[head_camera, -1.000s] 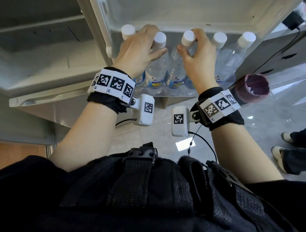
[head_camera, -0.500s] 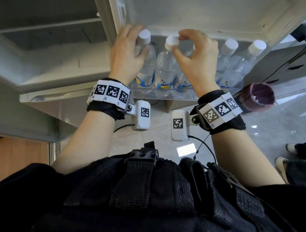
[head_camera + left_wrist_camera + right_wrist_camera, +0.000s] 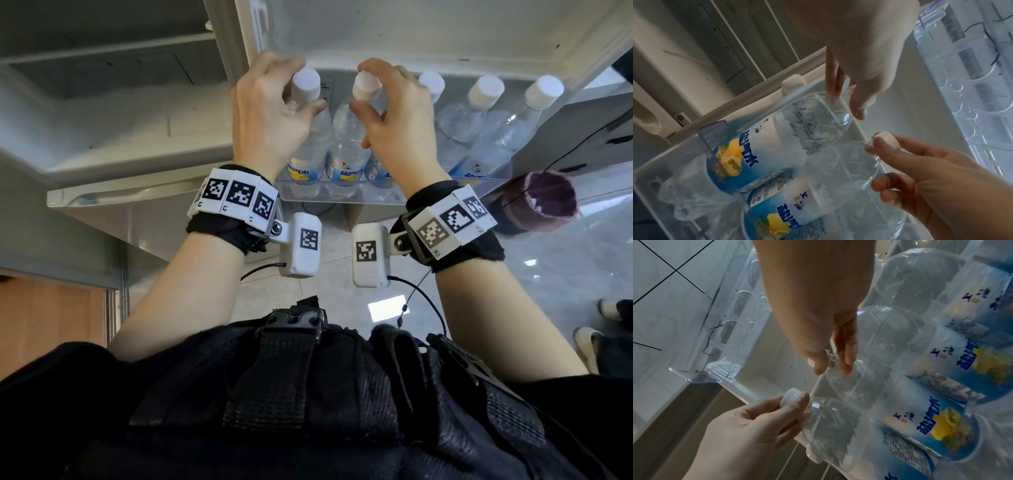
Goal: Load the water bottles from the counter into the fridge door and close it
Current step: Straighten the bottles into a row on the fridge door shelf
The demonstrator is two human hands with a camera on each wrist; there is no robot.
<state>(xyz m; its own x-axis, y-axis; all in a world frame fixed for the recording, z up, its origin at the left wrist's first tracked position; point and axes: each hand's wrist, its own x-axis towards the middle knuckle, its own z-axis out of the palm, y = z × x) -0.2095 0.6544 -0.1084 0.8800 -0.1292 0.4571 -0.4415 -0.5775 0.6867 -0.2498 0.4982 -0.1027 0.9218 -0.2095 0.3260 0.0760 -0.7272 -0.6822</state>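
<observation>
Here both hands (image 3: 270,113) (image 3: 394,116) grip bottles (image 3: 310,137) by necks.

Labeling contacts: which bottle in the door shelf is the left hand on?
The leftmost bottle, at the shelf's hinge end: left hand grips its neck under the cap. The right hand holds the next one.

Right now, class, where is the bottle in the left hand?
In the head view, that bottle stands leftmost in the fridge door shelf, beside the bottle under the right hand.
</observation>
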